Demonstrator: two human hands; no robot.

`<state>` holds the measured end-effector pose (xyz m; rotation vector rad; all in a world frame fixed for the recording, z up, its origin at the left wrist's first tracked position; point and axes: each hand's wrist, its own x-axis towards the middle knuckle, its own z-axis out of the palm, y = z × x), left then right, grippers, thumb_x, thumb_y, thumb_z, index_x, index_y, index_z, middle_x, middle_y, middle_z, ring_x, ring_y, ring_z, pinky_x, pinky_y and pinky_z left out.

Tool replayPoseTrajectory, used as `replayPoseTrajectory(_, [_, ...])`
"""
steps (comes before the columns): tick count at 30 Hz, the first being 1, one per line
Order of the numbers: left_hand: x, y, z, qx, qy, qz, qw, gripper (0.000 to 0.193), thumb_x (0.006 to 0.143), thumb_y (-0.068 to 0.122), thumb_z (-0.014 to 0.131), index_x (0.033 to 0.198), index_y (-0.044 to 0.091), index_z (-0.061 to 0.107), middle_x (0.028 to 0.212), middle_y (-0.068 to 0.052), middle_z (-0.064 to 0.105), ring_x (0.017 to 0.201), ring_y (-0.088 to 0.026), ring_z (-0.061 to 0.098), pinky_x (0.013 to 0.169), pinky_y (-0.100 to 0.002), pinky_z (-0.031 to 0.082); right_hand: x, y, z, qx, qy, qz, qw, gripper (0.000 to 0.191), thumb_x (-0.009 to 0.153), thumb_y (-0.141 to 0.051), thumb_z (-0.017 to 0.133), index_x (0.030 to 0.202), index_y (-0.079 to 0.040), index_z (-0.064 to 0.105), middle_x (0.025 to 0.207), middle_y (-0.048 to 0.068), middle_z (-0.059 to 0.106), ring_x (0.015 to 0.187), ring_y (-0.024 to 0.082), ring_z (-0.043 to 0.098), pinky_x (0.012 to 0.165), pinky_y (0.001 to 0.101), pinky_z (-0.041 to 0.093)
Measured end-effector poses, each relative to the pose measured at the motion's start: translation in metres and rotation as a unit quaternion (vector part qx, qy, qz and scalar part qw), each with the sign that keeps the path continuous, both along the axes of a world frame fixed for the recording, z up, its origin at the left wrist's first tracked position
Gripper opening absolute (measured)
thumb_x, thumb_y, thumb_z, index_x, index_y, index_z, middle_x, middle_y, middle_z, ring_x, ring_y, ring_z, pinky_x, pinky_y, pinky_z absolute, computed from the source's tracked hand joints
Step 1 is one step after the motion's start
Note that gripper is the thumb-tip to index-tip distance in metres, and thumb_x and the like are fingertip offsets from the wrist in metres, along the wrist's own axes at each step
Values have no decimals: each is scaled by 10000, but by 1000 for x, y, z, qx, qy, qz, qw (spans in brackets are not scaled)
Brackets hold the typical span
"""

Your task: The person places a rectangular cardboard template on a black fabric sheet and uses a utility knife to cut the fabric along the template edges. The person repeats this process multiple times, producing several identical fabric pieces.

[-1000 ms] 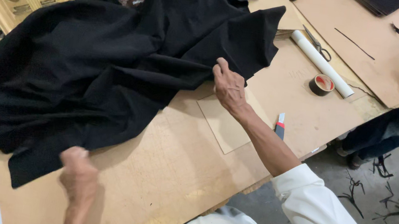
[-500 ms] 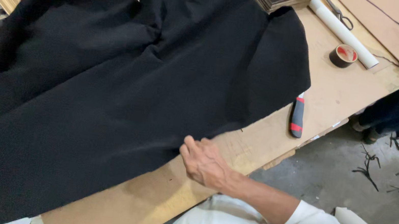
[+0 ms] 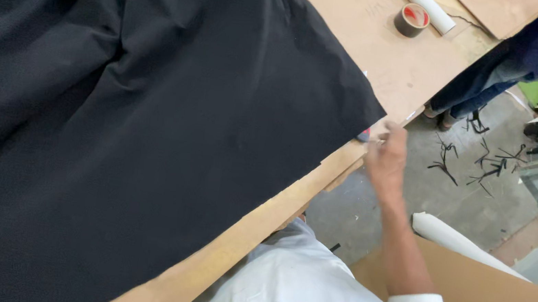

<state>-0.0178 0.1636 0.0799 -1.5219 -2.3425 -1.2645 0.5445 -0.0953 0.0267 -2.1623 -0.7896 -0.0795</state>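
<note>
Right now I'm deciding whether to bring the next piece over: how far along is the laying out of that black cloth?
Looks done: the large black cloth covers most of the brown board tabletop. In hand: the right hand is at the cloth's near corner by the table edge; whether it grips anything is unclear. Left: folds still ripple the cloth's far left side. The left hand is out of view.

Black cloth (image 3: 168, 124) spread flat on table (corner at edge).

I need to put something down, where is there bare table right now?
Bare board lies between the black cloth and the tape roll, and a thin strip runs along the near edge. The cloth covers the rest.
</note>
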Motion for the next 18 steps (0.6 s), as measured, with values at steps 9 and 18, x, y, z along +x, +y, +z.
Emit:
replayPoseTrajectory(9, [197, -136, 36, 26, 9, -447, 894, 430, 745, 150, 822, 1126, 19, 668, 1318, -179, 630, 1271, -364, 573, 1077, -512, 438, 23, 10, -25, -149, -220, 51, 963, 848, 644, -279, 910, 1276, 91, 484, 1307, 327, 566, 1135, 474, 551, 942, 549, 402])
replayPoseTrajectory(18, [443, -156, -11, 22, 166, -671, 723, 676, 792, 404, 779, 1252, -51, 585, 1420, -229, 504, 1313, -379, 493, 1109, -523, 380, 115, 34, -29, -17, -152, 44, 987, 799, 783, 45, 633, 1521, 110, 333, 1233, 225, 617, 1168, 397, 582, 1052, 503, 447])
